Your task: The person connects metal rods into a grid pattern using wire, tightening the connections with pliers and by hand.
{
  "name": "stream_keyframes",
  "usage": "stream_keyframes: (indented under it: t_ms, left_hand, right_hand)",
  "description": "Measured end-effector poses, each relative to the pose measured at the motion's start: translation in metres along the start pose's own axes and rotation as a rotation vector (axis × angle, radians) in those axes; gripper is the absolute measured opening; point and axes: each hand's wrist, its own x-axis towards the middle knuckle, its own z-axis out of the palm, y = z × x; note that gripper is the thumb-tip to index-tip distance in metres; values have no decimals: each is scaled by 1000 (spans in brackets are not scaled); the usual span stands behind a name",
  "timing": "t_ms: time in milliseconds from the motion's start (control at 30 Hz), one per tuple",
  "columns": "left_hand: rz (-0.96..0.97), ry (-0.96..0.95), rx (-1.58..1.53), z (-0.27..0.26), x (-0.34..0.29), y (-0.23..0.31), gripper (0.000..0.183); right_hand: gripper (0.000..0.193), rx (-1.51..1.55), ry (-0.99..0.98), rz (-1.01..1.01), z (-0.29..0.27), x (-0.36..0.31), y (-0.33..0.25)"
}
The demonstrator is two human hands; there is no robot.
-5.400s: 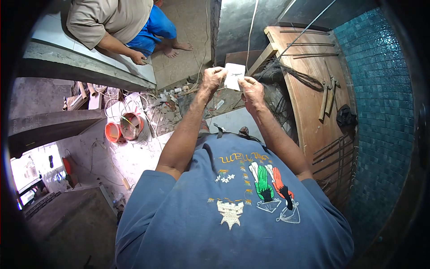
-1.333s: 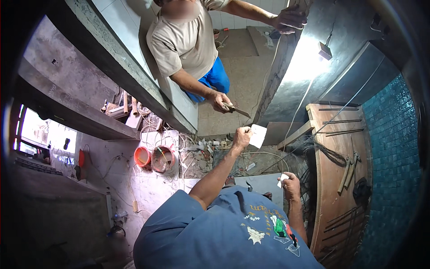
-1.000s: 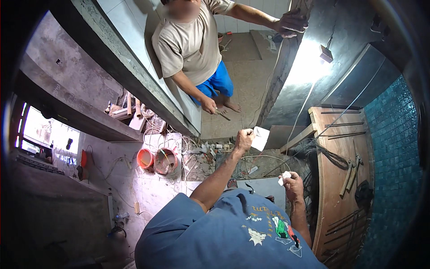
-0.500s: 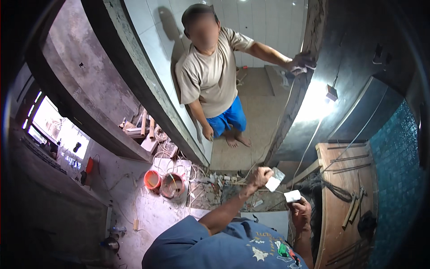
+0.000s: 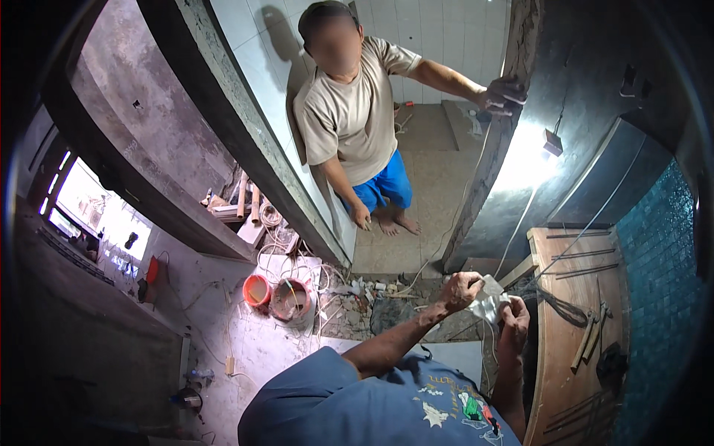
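Note:
In front of my chest, my left hand point(image 5: 460, 291) pinches one side of a crumpled white packet point(image 5: 487, 299) with shiny, film-like edges. My right hand point(image 5: 514, 321) has its fingers closed at the packet's other side, so the two hands are close together. Fingers cover part of the packet, and what is inside it cannot be made out. A thin pale cord point(image 5: 513, 245) runs down the wall behind my hands.
A person point(image 5: 349, 111) stands in the doorway, one hand on its frame. Two buckets point(image 5: 257, 291) point(image 5: 290, 299) stand left of rubble point(image 5: 357, 297). At right, a wooden board point(image 5: 573, 290) carries rods and hand tools point(image 5: 587, 338). A lit lamp point(image 5: 552, 143) hangs on the wall.
Both hands have come together; the two white pieces held apart before now meet as one crumpled bundle. My left hand moved right. The person in the doorway shifted slightly.

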Motion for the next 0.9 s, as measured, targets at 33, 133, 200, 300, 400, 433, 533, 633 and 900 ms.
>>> stream_keyframes:
  t_ms: [33,133,200,300,400,433,533,633,900]
  left_hand:
    - [9,-7,-36,1,0,2,19]
    - [5,-51,-101,2,-1,16,21]
    - [-17,-148,-194,4,-5,7,23]
    - [-90,-207,-256,3,-11,9,25]
    - [-104,-222,-260,4,-14,3,27]
    - [-172,-305,-240,-3,-15,14,28]
    - [-113,-349,-264,3,-18,5,30]
    - [-110,-331,-315,5,-19,1,27]
    - [-151,-264,-385,12,-14,-20,20]
  right_hand:
    - [6,11,-14,22,1,1,1]
    - [10,-135,10,80,-5,8,9]
    - [14,-307,-1,75,-12,12,23]
    - [18,-459,19,-67,-15,13,32]
    - [27,-544,32,-112,-6,14,27]
    - [30,-572,58,-126,-2,13,25]
    - [36,-635,107,-189,-2,16,26]
    - [39,-638,158,-212,6,16,22]
    - [35,35,-71,295,-7,1,35]
